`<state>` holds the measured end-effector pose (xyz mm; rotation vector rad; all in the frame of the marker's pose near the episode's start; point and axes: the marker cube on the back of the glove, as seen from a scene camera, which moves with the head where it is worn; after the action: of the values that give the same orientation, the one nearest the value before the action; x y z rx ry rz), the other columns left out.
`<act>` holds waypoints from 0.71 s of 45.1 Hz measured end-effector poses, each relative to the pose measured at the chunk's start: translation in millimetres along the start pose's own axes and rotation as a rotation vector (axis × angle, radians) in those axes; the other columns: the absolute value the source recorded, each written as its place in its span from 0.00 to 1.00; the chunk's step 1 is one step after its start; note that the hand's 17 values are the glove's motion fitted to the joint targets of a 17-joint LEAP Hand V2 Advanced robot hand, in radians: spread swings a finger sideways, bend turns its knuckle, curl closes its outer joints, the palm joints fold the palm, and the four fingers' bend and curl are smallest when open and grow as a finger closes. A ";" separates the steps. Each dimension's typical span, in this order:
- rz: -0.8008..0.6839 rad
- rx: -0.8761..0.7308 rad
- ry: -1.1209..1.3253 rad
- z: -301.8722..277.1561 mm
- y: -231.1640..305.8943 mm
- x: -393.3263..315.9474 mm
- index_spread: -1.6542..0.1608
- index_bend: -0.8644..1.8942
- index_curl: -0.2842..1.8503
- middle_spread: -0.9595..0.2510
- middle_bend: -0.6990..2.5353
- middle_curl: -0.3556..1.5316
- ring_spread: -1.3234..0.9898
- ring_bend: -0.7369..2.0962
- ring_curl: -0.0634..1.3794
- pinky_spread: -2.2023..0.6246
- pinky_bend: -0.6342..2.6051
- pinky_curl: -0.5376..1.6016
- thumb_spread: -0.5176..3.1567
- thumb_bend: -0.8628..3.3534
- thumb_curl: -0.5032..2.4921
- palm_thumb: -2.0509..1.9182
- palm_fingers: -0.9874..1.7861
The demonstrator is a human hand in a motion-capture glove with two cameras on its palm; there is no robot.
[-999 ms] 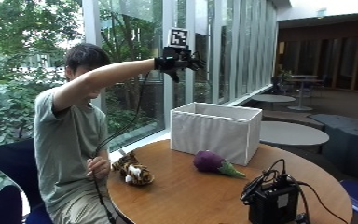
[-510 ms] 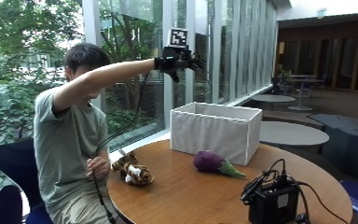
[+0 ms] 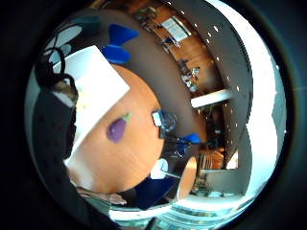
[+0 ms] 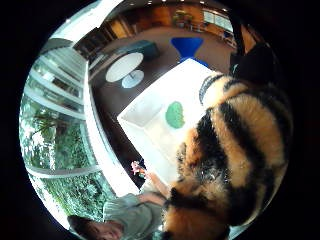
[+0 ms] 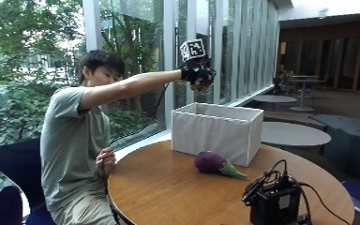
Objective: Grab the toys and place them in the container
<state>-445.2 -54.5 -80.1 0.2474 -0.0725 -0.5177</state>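
The gloved right hand (image 5: 198,77) holds a striped tiger toy (image 4: 235,160) in its curled fingers high above the white container (image 5: 217,131) – better to lower it inside before letting go – while the purple eggplant toy (image 5: 216,164) waits on the desk (image 5: 168,192).

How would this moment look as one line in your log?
gloved right hand: holds striped orange-black plush tiger | above white fabric box | purple plush eggplant: on table
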 end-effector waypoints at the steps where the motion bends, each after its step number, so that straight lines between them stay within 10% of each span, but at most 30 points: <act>1: -0.072 -0.008 0.050 8.1 -0.9 -3.4 0.70 0.38 0.30 0.54 0.35 0.47 0.40 0.58 0.43 0.64 0.54 0.45 0.30 0.20 0.45 0.68 0.71; 14: -0.137 -0.094 0.013 63.9 -17.0 -15.2 0.71 0.34 0.28 0.57 0.31 0.48 0.41 0.59 0.44 0.63 0.56 0.46 0.37 0.19 0.44 0.63 0.63; 21: -0.055 -0.265 0.082 75.1 -17.3 1.0 0.76 0.34 0.27 0.70 0.25 0.44 0.49 0.48 0.41 0.70 0.59 0.48 0.42 0.18 0.38 0.54 0.25; 32: -0.091 -0.249 0.012 48.4 -22.3 5.1 0.79 0.34 0.24 0.78 0.25 0.37 0.56 0.40 0.30 0.76 0.58 0.44 0.43 0.18 0.33 0.49 0.25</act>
<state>-457.8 -86.2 -38.9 0.0106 0.0155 -0.6101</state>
